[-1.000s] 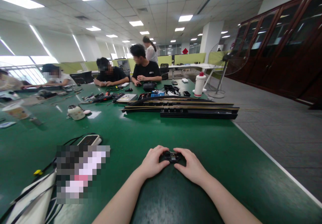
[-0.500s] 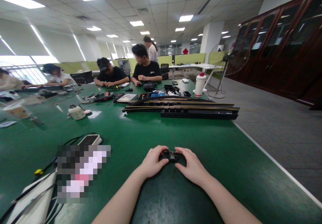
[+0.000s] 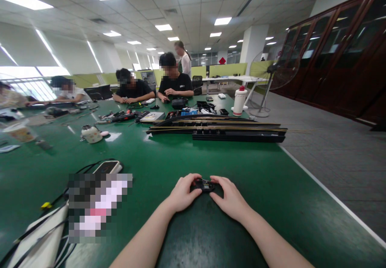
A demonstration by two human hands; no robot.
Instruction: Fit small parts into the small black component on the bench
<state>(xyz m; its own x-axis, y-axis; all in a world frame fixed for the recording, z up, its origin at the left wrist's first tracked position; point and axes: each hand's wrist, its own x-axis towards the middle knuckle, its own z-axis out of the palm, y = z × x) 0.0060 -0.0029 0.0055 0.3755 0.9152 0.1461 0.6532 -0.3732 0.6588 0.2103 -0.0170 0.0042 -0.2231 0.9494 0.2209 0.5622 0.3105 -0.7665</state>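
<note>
Head: left hand [image 3: 183,193] and right hand [image 3: 230,195], cupped, grip black device [image 3: 206,186]; shirt print [image 3: 181,86] illegible.

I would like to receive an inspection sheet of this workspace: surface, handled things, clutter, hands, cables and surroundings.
Surface: green table, with shiny reflections.
Handled things: one small black device, inner parts exposed; too small to identify.
Clutter: black bars and thin yellow rods ahead; a pale jar to the left.
Hands: left hand and right hand hold the device from opposite sides.
Cables: black cable at left; its ends unclear.
Surroundings: seated people, a fan, dark cabinets.
</note>
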